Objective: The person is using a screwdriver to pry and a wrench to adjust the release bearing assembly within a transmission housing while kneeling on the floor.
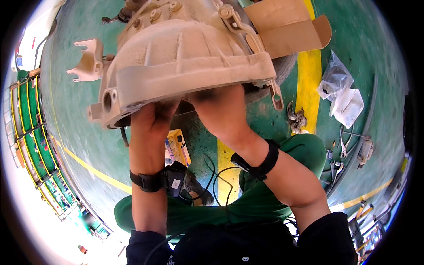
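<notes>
A large tan cast-metal gearbox housing [185,51], bell-shaped with ribs, fills the upper middle of the view. Its wide rim faces me. Both arms reach up to the underside of that rim. My left hand [160,115] goes in under the rim at its left part, and my right hand [211,100] goes in to the right of it, close by. The housing and dark shadow hide the fingers of both, so whatever they touch inside is out of sight. From the housing's left side sticks out a forked bracket [89,60].
An opened cardboard box [287,33] sits beside the housing on the right. A clear plastic bag [338,79], a dirty rag [297,118] and several wrenches [343,148] lie on the green floor. A small yellow box [180,148] stands below the rim. Black cables [215,176] hang between my arms.
</notes>
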### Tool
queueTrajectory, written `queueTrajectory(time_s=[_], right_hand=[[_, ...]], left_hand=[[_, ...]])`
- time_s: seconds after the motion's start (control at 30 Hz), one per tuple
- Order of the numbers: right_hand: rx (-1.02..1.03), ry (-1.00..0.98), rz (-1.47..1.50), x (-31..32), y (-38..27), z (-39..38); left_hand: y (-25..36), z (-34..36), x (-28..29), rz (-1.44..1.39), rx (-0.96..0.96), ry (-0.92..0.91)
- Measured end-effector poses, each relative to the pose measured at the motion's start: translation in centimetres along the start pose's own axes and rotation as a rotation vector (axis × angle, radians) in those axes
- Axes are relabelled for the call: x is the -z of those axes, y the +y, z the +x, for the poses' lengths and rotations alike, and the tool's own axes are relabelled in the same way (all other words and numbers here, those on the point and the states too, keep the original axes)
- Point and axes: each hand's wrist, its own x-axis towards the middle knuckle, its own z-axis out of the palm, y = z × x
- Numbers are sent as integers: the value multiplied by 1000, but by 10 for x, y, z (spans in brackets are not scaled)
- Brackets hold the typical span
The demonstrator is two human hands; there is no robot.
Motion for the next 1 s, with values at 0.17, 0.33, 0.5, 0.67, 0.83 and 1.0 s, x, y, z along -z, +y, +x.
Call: queueTrajectory(time_s=[0.17, 0.33, 0.5, 0.67, 0.83, 1.0], right_hand=[[-125, -15, 103, -2, -9, -6], [-180, 6, 293, -13, 4, -12], [-145, 83, 360, -22, 10, -19], [-178, 109, 374, -21, 1, -15], [-80, 122, 334, -22, -2, -11], [-97, 165, 262, -24, 2, -11]], left_hand=[[9, 3, 6, 20, 87, -91], [5, 0, 1, 79, 45, -87], [-2, -1, 9, 97, -56, -188], [-7, -13, -14, 87, -47, 7], [-4, 0, -3, 117, -22, 15], [-4, 6, 0, 104, 22, 33]])
